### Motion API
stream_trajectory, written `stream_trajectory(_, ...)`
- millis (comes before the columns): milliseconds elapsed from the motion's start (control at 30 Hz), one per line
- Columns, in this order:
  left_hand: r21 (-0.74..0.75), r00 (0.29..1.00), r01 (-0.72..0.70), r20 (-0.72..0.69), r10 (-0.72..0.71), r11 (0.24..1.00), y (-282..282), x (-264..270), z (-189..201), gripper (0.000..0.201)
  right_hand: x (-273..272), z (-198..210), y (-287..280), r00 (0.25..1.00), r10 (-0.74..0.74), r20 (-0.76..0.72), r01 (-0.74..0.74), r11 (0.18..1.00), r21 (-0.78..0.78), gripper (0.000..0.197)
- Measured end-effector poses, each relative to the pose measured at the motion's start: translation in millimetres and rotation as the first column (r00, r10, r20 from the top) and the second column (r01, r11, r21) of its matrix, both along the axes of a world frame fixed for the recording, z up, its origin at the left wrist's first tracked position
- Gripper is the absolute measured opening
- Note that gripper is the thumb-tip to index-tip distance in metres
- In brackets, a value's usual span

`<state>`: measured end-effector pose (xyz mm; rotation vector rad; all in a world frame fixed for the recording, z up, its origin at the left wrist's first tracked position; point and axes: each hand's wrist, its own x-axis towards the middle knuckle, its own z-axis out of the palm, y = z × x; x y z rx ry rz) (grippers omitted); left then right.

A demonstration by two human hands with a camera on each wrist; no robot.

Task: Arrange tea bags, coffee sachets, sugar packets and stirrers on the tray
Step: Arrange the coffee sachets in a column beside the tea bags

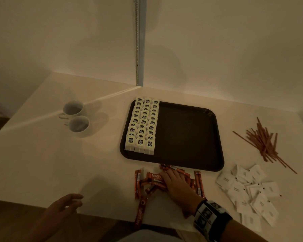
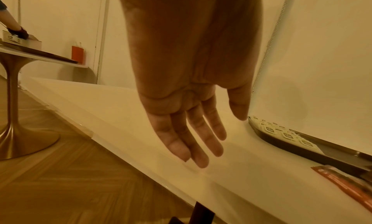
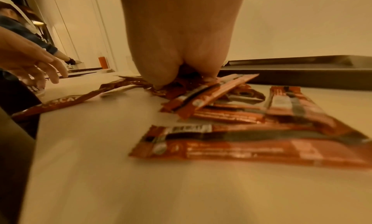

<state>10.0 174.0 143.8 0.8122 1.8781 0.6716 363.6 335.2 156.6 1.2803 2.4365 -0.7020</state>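
A dark tray (image 1: 185, 133) lies in the middle of the table, with tea bags (image 1: 142, 126) lined up in three columns along its left side. Orange coffee sachets (image 1: 152, 180) are heaped just in front of the tray. My right hand (image 1: 171, 179) rests palm down on that heap, its fingers laid over the sachets (image 3: 241, 124); the fingertips are hidden in the right wrist view. My left hand (image 1: 68, 203) hovers over the table's front left edge, fingers (image 2: 201, 132) straight and holding nothing. White sugar packets (image 1: 248, 191) and reddish stirrers (image 1: 262, 142) lie loose to the right of the tray.
Two white cups (image 1: 75, 117) stand at the left of the table. One sachet (image 1: 140, 215) hangs over the front edge. Walls close the table's far side. Another person's gloved hand (image 2: 20, 32) works at a separate round table behind.
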Motion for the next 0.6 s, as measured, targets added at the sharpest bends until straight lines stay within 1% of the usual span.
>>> stream_trajectory(33,-0.001,1.000,-0.006,0.008,0.006,1.000,0.2,0.6,1.4,0.015,0.2,0.9,1.3,1.000,0.003,-0.002,-0.003,1.000,-0.013,0.059)
stream_trajectory(100,-0.008,1.000,-0.010,0.009,0.010,1.000,1.2,1.1,4.6,0.015,1.7,6.7,4.2,1.000,-0.009,-0.011,0.008,0.999,-0.050,0.088)
stream_trajectory(133,-0.011,1.000,-0.014,0.011,0.014,1.000,1.9,1.3,6.6,0.015,3.2,8.6,6.2,0.999,-0.032,-0.023,0.031,0.998,-0.061,0.096)
stream_trajectory(167,-0.008,1.000,-0.014,0.014,0.015,1.000,2.8,1.2,8.6,0.016,3.9,11.6,8.1,0.998,-0.053,-0.044,0.051,0.997,-0.059,0.095)
stream_trajectory(200,-0.007,1.000,-0.010,0.012,0.010,1.000,3.9,1.0,10.6,0.016,5.2,12.0,10.3,0.995,-0.072,-0.062,0.070,0.997,-0.045,0.088)
stream_trajectory(300,-0.001,1.000,0.005,-0.005,-0.005,1.000,8.9,1.9,19.0,0.016,9.8,11.1,18.3,0.990,-0.081,-0.118,0.085,0.996,0.021,0.057)
stream_trajectory(333,0.004,1.000,0.012,-0.006,-0.012,1.000,10.9,2.1,21.9,0.016,11.2,11.4,20.7,0.987,-0.085,-0.138,0.090,0.996,0.030,0.050)
stream_trajectory(400,0.020,0.999,0.032,-0.017,-0.032,0.999,16.4,4.1,28.9,0.016,13.5,14.7,25.6,0.976,-0.090,-0.196,0.097,0.995,0.027,0.044)
stream_trajectory(500,0.045,0.999,0.044,0.003,-0.044,0.998,27.0,7.8,42.9,0.017,13.3,25.7,31.4,0.937,-0.135,-0.323,0.125,0.991,-0.051,0.041)
stream_trajectory(600,0.078,0.996,0.084,0.004,-0.085,0.993,41.9,12.8,58.8,0.016,13.3,34.8,38.9,0.904,-0.188,-0.384,0.153,0.981,-0.120,0.027)
